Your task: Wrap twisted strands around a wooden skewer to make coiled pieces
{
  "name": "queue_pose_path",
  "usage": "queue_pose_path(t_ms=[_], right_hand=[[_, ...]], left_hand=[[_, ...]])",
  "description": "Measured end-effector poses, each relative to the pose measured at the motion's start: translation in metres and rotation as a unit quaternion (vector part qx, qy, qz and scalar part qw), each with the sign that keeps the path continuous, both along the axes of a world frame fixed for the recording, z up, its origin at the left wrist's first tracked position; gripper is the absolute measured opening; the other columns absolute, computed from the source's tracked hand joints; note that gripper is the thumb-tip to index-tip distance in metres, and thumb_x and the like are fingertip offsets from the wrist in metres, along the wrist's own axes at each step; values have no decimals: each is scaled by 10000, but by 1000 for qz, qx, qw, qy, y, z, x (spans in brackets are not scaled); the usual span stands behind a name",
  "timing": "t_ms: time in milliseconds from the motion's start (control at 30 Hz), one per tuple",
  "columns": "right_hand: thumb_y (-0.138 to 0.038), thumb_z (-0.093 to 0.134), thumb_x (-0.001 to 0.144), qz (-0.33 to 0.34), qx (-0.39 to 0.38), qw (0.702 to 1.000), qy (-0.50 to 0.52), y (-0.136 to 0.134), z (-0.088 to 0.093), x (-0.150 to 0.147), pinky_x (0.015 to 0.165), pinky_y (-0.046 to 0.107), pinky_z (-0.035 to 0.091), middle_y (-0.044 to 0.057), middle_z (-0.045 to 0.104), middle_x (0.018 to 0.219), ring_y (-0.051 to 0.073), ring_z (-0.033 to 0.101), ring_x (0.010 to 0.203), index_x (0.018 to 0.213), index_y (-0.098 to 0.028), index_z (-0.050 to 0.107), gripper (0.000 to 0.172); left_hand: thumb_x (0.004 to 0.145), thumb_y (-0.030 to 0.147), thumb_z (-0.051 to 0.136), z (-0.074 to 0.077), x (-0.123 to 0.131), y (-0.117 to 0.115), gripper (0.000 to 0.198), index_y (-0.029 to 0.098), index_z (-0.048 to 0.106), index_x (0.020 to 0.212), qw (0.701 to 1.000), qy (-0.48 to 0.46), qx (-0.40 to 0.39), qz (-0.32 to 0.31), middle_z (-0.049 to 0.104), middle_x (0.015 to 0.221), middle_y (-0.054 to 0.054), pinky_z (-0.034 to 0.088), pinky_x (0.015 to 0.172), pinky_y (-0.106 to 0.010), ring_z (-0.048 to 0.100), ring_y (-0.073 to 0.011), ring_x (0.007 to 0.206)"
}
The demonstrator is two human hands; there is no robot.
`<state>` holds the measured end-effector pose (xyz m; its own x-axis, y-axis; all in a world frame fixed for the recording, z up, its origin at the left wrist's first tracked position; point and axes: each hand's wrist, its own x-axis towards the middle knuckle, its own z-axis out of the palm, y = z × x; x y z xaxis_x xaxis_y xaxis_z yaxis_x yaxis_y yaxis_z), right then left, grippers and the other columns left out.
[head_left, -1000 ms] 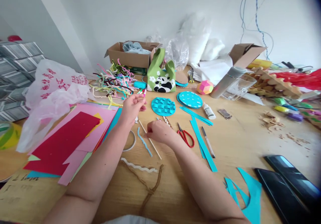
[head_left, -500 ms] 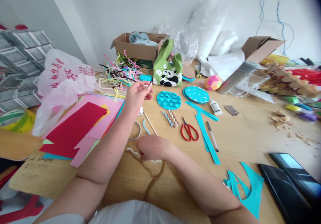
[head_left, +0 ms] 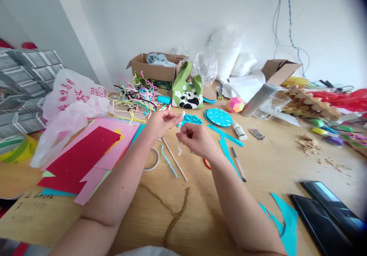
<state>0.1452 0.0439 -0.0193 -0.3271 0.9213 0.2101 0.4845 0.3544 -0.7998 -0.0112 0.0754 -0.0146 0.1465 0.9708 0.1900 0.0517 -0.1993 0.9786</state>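
Note:
Above the middle of the table, my left hand point(head_left: 163, 123) pinches the upper end of a short piece of white fuzzy yarn point(head_left: 179, 149) between thumb and fingertips. Close on its right, my right hand point(head_left: 198, 139) has its fingers curled, thumb and forefinger closed on the same yarn lower down; its loose end hangs below. On the table under them lie a light blue piece of yarn point(head_left: 169, 162), a thin wooden stick point(head_left: 175, 160) and a roll of tape point(head_left: 155, 159). Nearer my body, brown yarn strands point(head_left: 175, 214) form a forked, branch-like shape.
Coloured paper point(head_left: 86, 160) lies at the left; a yarn heap point(head_left: 137, 95) and a green panda bag point(head_left: 187, 91) stand behind. My right forearm mostly hides red-handled scissors point(head_left: 206, 164). At the right are a glue bottle point(head_left: 239, 131), a pen point(head_left: 239, 164) and phones point(head_left: 318, 217).
My right hand has risen from the table, carrying white yarn up to my left hand. The brown strands are now uncovered. The view has shifted slightly.

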Motion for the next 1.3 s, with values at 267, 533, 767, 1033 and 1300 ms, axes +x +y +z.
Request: queue_pose_path(t_ms=[267,533,767,1033,1300], right_hand=[[-433,550,852,40,-16,983,-176,-8,-19,-28,521,237,343,34,643,664,133,549,586,768,-163,627,293],[-162,520,785,110,-35,914,-390,-15,-51,-53,615,282,438,153,723,879,240,672,782,865,-112,707,209],[-169,579,732,45,-155,987,-22,17,-50,-85,470,202,338,-13,559,484,84,477,461,501,-159,527,237],[-310,593,795,4,-162,983,87,55,-54,-76,437,195,377,4,566,525,93,513,454,593,-157,544,257],[-514,659,747,-24,-121,933,337,32,-11,-2,521,215,395,7,590,677,88,491,563,816,-154,671,367]], left_hand=[[645,273,726,8,-23,5,170,145,638,576,992,-43,46,107,533,503,39,355,482,-202,461,-72,479],[654,264,722,35,-55,-2,199,160,578,565,940,-216,110,240,561,562,35,416,464,-188,500,-59,470],[655,273,742,40,-34,-15,158,160,640,612,959,-219,85,156,577,561,22,409,470,-181,509,-67,495],[641,400,754,20,-19,-9,267,156,647,644,992,-119,-5,30,576,557,21,402,467,-197,498,-77,477],[632,477,734,11,-3,-8,345,146,638,657,998,11,-55,-25,539,529,31,351,466,-212,446,-79,469]])
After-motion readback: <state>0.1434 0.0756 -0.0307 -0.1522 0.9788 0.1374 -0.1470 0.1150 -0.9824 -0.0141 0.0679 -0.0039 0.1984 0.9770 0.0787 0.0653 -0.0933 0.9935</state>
